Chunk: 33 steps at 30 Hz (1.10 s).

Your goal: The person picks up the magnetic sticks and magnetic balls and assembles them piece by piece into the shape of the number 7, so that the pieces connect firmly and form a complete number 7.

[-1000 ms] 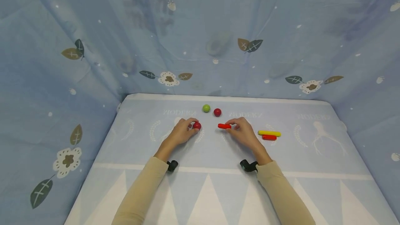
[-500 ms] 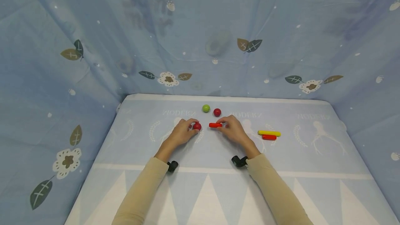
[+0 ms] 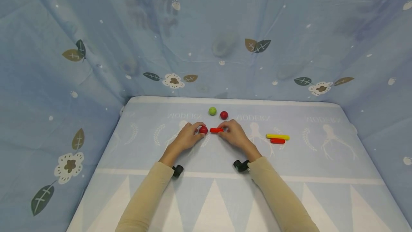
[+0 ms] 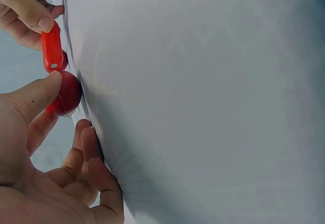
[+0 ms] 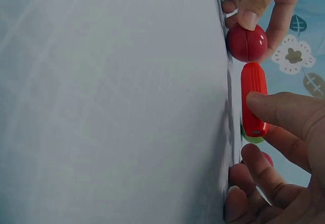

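Midway across a table (image 3: 322, 117), the left hand (image 3: 186, 137) pinches a red ball (image 3: 203, 130) between thumb and curled finger as the right hand (image 3: 235, 134) likewise pinches a red stick (image 3: 215, 130), its end just beside the ball, a green ball (image 3: 212, 111) lying beyond

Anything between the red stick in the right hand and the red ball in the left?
Nothing visible. Head view shows only a small gap between the red stick and the held red ball; the green ball and second red ball sit farther back.
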{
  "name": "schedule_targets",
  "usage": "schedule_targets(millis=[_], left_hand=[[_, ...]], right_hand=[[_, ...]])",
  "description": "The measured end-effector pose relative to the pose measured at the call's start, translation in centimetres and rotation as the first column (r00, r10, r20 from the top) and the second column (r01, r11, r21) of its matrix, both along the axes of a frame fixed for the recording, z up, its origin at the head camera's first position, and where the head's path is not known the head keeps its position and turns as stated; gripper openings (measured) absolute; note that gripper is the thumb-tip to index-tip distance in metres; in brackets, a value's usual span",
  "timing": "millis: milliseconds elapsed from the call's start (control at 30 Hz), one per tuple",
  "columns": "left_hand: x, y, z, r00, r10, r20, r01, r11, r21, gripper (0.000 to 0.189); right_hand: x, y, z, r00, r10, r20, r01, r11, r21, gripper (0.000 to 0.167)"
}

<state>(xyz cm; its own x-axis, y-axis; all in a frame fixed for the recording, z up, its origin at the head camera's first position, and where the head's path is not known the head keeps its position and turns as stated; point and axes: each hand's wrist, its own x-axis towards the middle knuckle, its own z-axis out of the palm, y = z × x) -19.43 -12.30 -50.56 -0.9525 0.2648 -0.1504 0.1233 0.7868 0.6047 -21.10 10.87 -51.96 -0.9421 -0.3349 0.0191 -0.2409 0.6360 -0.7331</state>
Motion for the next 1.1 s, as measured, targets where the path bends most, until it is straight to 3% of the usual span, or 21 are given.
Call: schedule_targets(millis=[367, 1100], left_hand=[[-0.02, -0.18, -0.16, 1.0, -0.02, -0.013, 0.02, 1.0, 0.0, 0.042], [-0.11, -0.39, 0.02, 1.0, -0.02, 0.006, 0.02, 1.0, 0.024, 0.04]], right_hand=[[0.02, -0.6, -0.27, 1.0, 0.011, -0.005, -0.011, 0.999, 0.032, 0.019], [0.38, -0.26, 0.16, 0.999, -0.012, 0.043, 0.013, 1.0, -0.016, 0.022]])
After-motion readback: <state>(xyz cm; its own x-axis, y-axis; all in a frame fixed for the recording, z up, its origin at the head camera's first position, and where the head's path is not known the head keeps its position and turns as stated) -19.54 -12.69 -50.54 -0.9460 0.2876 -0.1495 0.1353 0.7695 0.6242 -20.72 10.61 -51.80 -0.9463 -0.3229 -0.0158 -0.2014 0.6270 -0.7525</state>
